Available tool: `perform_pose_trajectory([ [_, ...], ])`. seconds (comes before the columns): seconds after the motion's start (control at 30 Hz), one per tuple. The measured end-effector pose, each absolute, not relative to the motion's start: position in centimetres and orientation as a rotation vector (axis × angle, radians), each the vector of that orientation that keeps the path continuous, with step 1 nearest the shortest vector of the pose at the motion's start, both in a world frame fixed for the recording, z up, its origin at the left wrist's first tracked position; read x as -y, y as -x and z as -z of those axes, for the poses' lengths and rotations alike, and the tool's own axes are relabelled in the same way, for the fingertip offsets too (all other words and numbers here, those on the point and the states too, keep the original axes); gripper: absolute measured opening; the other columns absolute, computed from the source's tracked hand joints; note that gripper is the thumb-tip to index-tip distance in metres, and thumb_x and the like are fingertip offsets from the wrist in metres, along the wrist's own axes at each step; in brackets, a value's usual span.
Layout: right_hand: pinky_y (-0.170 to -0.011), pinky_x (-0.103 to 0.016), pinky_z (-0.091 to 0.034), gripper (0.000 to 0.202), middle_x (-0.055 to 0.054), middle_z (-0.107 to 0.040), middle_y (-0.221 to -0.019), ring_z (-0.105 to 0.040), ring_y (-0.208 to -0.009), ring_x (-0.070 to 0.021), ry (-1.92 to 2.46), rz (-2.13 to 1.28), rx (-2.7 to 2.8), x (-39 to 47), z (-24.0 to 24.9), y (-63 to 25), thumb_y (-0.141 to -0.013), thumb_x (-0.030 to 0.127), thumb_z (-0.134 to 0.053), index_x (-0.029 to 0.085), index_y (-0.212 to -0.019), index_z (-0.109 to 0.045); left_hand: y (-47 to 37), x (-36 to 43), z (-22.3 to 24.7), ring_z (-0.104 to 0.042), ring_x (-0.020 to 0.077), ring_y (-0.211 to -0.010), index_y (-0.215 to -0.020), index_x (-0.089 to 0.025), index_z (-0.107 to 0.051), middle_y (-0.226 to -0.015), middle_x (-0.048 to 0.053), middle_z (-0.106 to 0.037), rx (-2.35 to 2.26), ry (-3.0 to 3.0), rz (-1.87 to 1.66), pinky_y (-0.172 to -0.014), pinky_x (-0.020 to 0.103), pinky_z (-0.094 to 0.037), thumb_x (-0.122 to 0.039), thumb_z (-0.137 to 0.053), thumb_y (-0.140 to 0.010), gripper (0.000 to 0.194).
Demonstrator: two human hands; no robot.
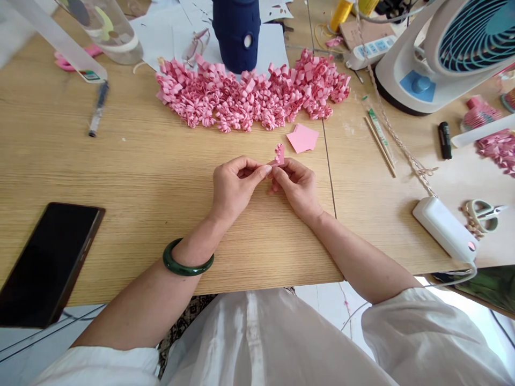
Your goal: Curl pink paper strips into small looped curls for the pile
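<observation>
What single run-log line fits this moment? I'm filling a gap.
left hand: pinching curled pink paper piece | right hand: pinching same piece | behind: pile of pink paper curls

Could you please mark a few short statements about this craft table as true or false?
1. Both hands, left hand and right hand, pinch a small curled pink paper piece. True.
2. The heap of curled pink paper pieces lies beyond the hands. True.
3. The dark green bangle sits on the right wrist. False: it is on the left wrist.
4. The black smartphone lies at the table's right edge. False: it lies at the left.
5. The flat pink paper square rests on top of the heap. False: it lies on the wooden table, apart from the heap.
</observation>
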State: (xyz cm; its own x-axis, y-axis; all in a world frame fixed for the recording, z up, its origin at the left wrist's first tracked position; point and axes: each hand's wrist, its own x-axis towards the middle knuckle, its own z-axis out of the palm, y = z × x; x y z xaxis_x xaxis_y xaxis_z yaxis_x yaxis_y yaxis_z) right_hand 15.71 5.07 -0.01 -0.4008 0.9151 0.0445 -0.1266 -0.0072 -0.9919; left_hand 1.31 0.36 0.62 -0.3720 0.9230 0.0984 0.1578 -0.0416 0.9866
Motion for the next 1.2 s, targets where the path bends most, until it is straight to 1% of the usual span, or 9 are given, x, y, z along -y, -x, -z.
perform_pose_trajectory([
  [0.07,-0.053,-0.022,-0.059,0.052,0.002,-0.069,-0.075,-0.057,-0.053,-0.0067,0.863,-1.546,1.415,-5.02,-0.07,-15.74,-0.08,0.07,-0.082,0.019,-0.085,-0.069,-1.31,-0.36,-0.67,-0.072,0.016,-0.073,-0.076,-0.021,-0.077,-0.079,0.002,-0.079,-1.561,-1.166,-1.481,-0.072,0.026,-0.056,-0.039,-0.084,-0.084,0.021],
  [0.2,-0.052,-0.02,-0.057,0.056,0.002,-0.065,-0.072,-0.055,-0.052,-0.0059,0.883,-1.517,1.379,-4.96,0.01,-15.73,-0.088,0.074,-0.072,0.019,-0.079,-0.067,-1.29,-0.36,-0.7,-0.072,0.0163,-0.072,-0.076,-0.021,-0.076,-0.078,0.002,-0.079,-1.537,-1.169,-1.477,-0.072,0.027,-0.056,-0.041,-0.084,-0.085,0.024],
  [0.37,-0.05,-0.021,-0.057,0.057,0.003,-0.062,-0.071,-0.053,-0.052,-0.0058,0.925,-1.506,1.331,-5.01,0.07,-15.67,-0.084,0.076,-0.075,0.019,-0.082,-0.069,-1.19,-0.36,-0.65,-0.071,0.0161,-0.071,-0.076,-0.021,-0.076,-0.078,0.002,-0.08,-1.548,-1.201,-1.459,-0.071,0.027,-0.054,-0.037,-0.082,-0.085,0.02],
  [0.53,-0.046,-0.02,-0.054,0.056,0.003,-0.062,-0.07,-0.053,-0.05,-0.0061,0.946,-1.485,1.319,-5.1,0.18,-15.73,-0.083,0.074,-0.076,0.02,-0.079,-0.067,-1.24,-0.35,-0.87,-0.07,0.0155,-0.07,-0.074,-0.021,-0.075,-0.077,0.001,-0.079,-1.547,-1.216,-1.446,-0.071,0.027,-0.054,-0.034,-0.08,-0.084,0.017],
  [0.63,-0.046,-0.02,-0.053,0.056,0.004,-0.062,-0.07,-0.053,-0.049,-0.006,0.94,-1.465,1.333,-5.14,0.33,-15.73,-0.082,0.075,-0.076,0.02,-0.078,-0.067,-1.34,-0.41,-0.96,-0.07,0.0159,-0.07,-0.073,-0.022,-0.073,-0.075,0.001,-0.078,-1.56,-1.177,-1.438,-0.07,0.027,-0.054,-0.035,-0.08,-0.083,0.018],
  [0.83,-0.048,-0.021,-0.056,0.055,0.004,-0.063,-0.07,-0.053,-0.05,-0.0062,0.944,-1.433,1.337,-5.05,0.15,-15.68,-0.08,0.074,-0.08,0.02,-0.08,-0.069,-1.4,-0.55,-0.93,-0.07,0.0156,-0.064,-0.072,-0.021,-0.069,-0.072,0.0,-0.075,-1.521,-1.104,-1.443,-0.062,0.026,-0.053,-0.035,-0.08,-0.082,0.021],
  [1.03,-0.048,-0.021,-0.056,0.054,0.004,-0.062,-0.068,-0.053,-0.05,-0.0063,0.948,-1.432,1.339,-4.92,-0.02,-15.7,-0.08,0.073,-0.079,0.02,-0.081,-0.07,-1.39,-0.46,-0.94,-0.07,0.0143,-0.063,-0.073,-0.021,-0.068,-0.073,-0.001,-0.074,-1.494,-1.116,-1.466,-0.062,0.025,-0.053,-0.031,-0.078,-0.084,0.018],
  [1.2,-0.048,-0.021,-0.055,0.055,0.004,-0.063,-0.068,-0.053,-0.05,-0.0064,0.953,-1.416,1.358,-4.94,0.05,-15.69,-0.08,0.075,-0.079,0.02,-0.08,-0.069,-1.51,-0.53,-0.87,-0.069,0.014,-0.062,-0.074,-0.02,-0.068,-0.075,0.0,-0.075,-1.507,-1.088,-1.441,-0.061,0.024,-0.054,-0.036,-0.082,-0.083,0.023],
])
